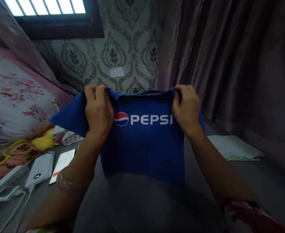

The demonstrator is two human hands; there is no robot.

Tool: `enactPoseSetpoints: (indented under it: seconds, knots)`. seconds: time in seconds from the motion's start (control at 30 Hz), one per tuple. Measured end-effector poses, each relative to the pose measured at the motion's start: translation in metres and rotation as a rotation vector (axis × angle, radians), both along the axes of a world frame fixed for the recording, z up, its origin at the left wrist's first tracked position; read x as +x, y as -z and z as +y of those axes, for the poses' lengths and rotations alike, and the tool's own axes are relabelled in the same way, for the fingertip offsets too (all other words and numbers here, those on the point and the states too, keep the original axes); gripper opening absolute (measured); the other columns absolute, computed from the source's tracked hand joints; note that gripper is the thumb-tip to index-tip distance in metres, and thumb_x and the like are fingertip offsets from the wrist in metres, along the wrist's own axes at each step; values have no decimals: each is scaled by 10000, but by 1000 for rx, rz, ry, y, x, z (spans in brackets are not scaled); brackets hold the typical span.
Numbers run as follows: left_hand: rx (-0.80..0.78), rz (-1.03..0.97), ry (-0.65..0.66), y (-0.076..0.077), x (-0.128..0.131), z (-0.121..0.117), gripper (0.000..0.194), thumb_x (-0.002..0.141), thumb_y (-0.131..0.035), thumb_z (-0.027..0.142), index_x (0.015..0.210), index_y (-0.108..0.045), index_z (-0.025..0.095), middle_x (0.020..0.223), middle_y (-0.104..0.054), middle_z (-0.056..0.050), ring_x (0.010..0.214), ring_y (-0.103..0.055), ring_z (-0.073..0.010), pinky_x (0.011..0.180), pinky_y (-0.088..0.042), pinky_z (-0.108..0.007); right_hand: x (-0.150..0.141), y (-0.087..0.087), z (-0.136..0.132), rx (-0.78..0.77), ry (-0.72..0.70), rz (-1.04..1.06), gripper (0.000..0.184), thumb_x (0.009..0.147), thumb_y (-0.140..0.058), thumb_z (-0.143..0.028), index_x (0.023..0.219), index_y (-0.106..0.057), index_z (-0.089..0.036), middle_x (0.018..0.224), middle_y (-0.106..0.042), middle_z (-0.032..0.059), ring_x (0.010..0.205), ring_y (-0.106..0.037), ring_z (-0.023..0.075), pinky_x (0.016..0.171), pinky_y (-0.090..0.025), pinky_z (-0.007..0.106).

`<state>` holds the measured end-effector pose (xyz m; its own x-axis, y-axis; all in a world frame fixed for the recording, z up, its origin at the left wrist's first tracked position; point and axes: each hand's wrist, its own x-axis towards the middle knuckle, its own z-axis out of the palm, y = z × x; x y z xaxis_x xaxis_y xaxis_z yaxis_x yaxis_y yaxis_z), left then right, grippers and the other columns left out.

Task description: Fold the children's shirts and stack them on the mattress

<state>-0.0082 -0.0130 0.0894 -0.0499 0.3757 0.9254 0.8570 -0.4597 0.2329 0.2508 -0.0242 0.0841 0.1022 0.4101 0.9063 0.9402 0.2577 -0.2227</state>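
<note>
A blue T-shirt (pixel 142 149) hangs spread out in front of me, its white PEPSI lettering and round red, white and blue logo facing me. My left hand (pixel 99 108) is closed on the top edge at one shoulder, and a sleeve sticks out to the left of it. At the opposite shoulder, my right hand (pixel 187 106) pinches the cloth between thumb and fingers. The neck opening sags between both hands. The lower hem hangs just over or against the grey surface; I cannot tell which.
To the left lie a phone (pixel 63 165) with a lit screen, a white power bank (pixel 40 170) with a cable, and a power strip (pixel 6 181). A folded pale cloth or paper (pixel 233 147) lies at right. Curtains (pixel 220 58) and a patterned wall (pixel 132 48) stand behind.
</note>
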Motion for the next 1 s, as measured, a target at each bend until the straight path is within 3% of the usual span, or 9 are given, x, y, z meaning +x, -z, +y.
enactPoseSetpoints:
  seconds: [0.07,0.2,0.3,0.37,0.47,0.83,1.0]
  knots:
    - [-218,41,-52,30,0,30,270,980,-331,217,1092,-566,145,1131,-535,-130,1046,-575,-242,922,-465,-402,4,29,29,-182,20,-13,282,975,-354,-260,1104,-597,-203,1063,-622,99,1035,-574,258,883,-432,420]
    - [-650,151,-64,111,-1,91,250,947,-366,182,1000,-606,135,985,-644,-127,970,-623,-236,874,-479,-356,5,101,77,-576,87,3,263,940,-402,-193,1092,-615,-170,1056,-649,106,1013,-584,240,856,-424,346]
    - [-834,181,-71,162,2,121,281,953,-357,189,1013,-625,129,1024,-674,-141,1013,-626,-231,881,-467,-321,0,144,97,-752,104,13,282,955,-374,-181,1104,-612,-150,1101,-642,125,1045,-575,231,861,-411,311]
    - [-892,175,-78,182,5,133,302,961,-343,209,1034,-629,147,1054,-678,-136,1023,-632,-225,862,-466,-304,-2,162,104,-829,116,25,296,966,-354,-181,1124,-603,-153,1137,-630,127,1052,-572,227,860,-407,305]
    - [-933,173,-98,194,9,147,323,968,-330,243,1077,-621,156,1086,-672,-147,1016,-641,-239,825,-470,-308,-2,176,115,-895,135,41,308,984,-332,-209,1167,-579,-178,1197,-604,119,1075,-558,223,869,-397,307]
    - [-1125,222,-169,211,10,201,327,939,-362,251,1090,-637,161,1082,-676,-168,1020,-647,-279,790,-493,-338,4,206,176,-1060,186,-44,329,987,-308,-203,1154,-590,-171,1170,-616,139,1070,-589,228,841,-401,295]
    - [-1193,239,-166,214,10,218,346,926,-371,251,1128,-636,157,1128,-672,-168,1039,-642,-270,794,-490,-327,8,218,196,-1053,179,-94,298,956,-377,-212,1068,-650,-170,1142,-637,142,1016,-611,236,825,-398,305]
